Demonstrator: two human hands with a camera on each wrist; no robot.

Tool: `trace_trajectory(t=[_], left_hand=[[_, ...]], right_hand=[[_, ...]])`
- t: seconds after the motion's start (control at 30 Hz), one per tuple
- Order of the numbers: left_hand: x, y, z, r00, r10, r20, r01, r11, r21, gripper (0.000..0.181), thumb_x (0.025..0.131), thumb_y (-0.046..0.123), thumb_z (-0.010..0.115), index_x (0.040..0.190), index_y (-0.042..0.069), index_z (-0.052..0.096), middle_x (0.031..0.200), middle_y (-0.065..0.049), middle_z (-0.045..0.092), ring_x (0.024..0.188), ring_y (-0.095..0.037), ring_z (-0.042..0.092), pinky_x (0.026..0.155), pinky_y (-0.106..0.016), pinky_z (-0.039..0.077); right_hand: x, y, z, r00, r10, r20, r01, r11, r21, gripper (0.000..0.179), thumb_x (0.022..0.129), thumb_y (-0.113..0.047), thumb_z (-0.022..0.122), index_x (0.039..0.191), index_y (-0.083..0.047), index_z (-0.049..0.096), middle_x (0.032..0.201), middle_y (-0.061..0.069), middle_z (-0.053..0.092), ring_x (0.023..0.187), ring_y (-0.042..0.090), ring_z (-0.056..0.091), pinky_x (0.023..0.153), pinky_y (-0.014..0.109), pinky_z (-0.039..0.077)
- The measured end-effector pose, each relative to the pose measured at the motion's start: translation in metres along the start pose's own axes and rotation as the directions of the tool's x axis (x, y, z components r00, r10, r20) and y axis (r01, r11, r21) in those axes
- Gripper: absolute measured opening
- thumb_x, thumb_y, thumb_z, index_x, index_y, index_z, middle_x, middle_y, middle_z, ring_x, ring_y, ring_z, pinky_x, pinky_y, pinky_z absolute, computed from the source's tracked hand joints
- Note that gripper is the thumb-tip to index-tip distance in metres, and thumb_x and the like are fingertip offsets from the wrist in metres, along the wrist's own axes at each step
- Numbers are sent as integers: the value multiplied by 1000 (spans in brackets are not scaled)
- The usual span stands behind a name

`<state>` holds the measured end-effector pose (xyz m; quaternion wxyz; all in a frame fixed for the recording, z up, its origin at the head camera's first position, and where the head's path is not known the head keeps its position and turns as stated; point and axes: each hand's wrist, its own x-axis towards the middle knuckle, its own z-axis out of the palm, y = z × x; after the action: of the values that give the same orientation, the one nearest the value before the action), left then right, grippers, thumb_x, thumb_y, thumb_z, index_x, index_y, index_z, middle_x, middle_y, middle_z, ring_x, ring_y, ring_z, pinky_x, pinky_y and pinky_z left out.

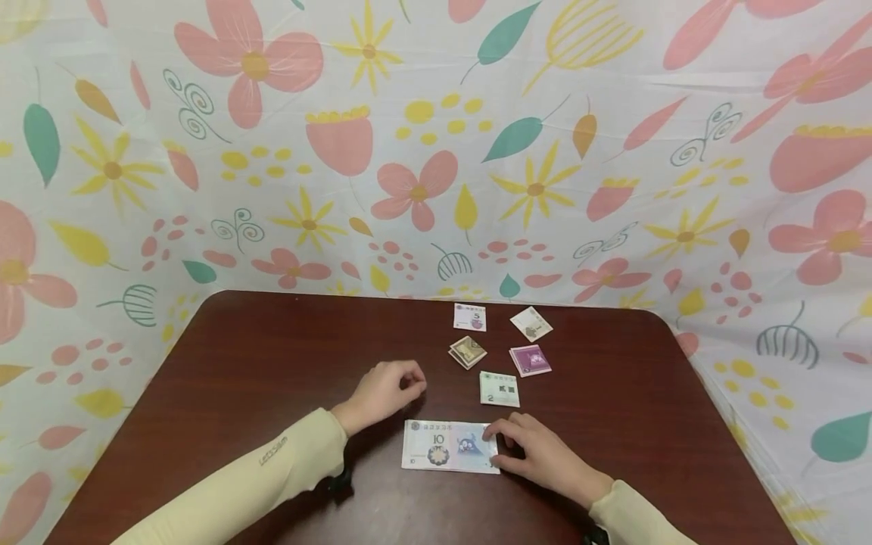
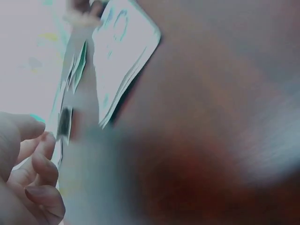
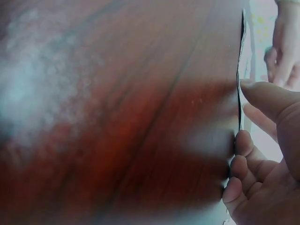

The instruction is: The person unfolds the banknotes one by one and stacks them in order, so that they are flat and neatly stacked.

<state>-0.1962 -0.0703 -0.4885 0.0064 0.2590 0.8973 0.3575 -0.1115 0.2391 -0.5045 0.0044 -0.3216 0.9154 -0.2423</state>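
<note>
A stack of play banknotes (image 1: 436, 454), with a blue-printed 10 note on top, lies flat near the table's front. My right hand (image 1: 545, 458) holds its right end, index finger at the far corner and thumb at the near one. The right wrist view shows the thumb (image 3: 267, 96) against the notes' edge, the other fingers curled by the tabletop. Several layered edges of the stack (image 2: 124, 61) appear in the left wrist view. Up and left of the stack, my left hand (image 1: 383, 393) is loosely curled over the table and holds nothing.
Beyond the stack lie smaller folded notes: a green 2 note (image 1: 499, 389), a purple one (image 1: 530, 361), a brown one (image 1: 468, 352), a 5 note (image 1: 470, 318) and a pale 1 note (image 1: 532, 324). A flowered cloth (image 1: 409, 151) hangs behind the dark wooden table (image 1: 272, 341).
</note>
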Motion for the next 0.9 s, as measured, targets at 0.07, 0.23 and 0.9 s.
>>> trace_trajectory(t=[0.07, 0.23, 0.9], left_hand=[[14, -4, -2, 1000, -9, -19, 9, 1000, -7, 4, 97, 18, 74, 93, 18, 74, 77, 10, 66, 61, -5, 53, 60, -28, 47], [48, -13, -2, 997, -66, -35, 65, 998, -27, 6, 99, 23, 73, 95, 19, 74, 80, 9, 67, 63, -7, 56, 60, -29, 47], [150, -10, 18, 956, -284, -67, 287, 957, 37, 16, 101, 27, 70, 99, 12, 75, 98, -4, 75, 72, -20, 64, 68, -38, 52]], right_hand=[[1, 1, 0, 1000, -5, -4, 5, 1000, -4, 26, 92, -26, 81, 114, -28, 67, 85, -14, 46, 80, 2, 40, 68, 22, 38], [2, 3, 2, 999, -26, -39, 25, 999, -24, 28, 89, -23, 84, 112, -27, 68, 85, -15, 45, 79, 2, 41, 68, 21, 38], [-2, 3, 6, 993, -84, -81, 80, 995, -54, 32, 88, -23, 84, 115, -28, 66, 87, -16, 45, 81, -1, 40, 68, 19, 38]])
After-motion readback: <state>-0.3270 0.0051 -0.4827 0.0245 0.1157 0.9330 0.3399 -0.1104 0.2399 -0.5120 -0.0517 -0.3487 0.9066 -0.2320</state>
